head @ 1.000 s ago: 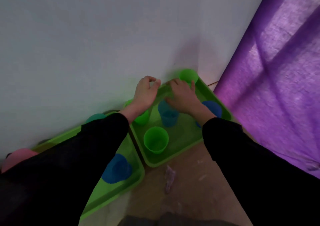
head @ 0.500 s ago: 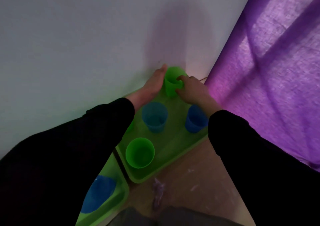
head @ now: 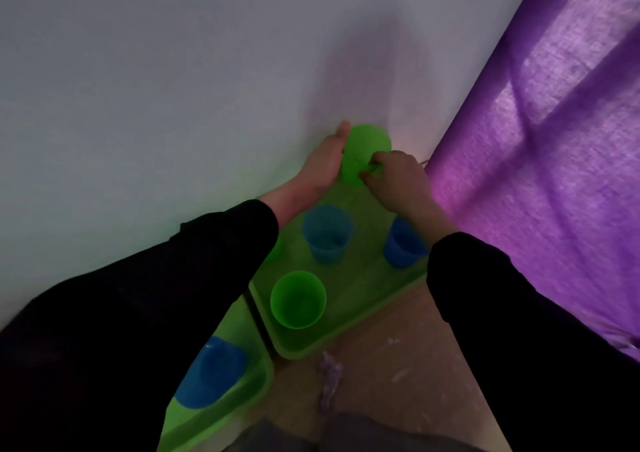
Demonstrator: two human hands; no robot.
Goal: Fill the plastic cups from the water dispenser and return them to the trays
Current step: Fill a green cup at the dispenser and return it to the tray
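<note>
At the far corner of the right green tray, a green cup sits between both hands. My left hand lies flat against its left side, fingers straight. My right hand pinches its lower right side with curled fingers. The cup looks tilted away from me. On the same tray stand a light blue cup, a darker blue cup partly under my right sleeve, and a near green cup. The left green tray holds a blue cup. No dispenser is in view.
A pale wall runs behind the trays on the left. A purple curtain hangs close on the right. The brown floor in front carries a small purple scrap. A sliver of another green cup shows under my left sleeve.
Both hands moved from the tray's middle to the far green cup and took it between them. Since half a second ago the cup has tipped away from me, hiding its opening.
</note>
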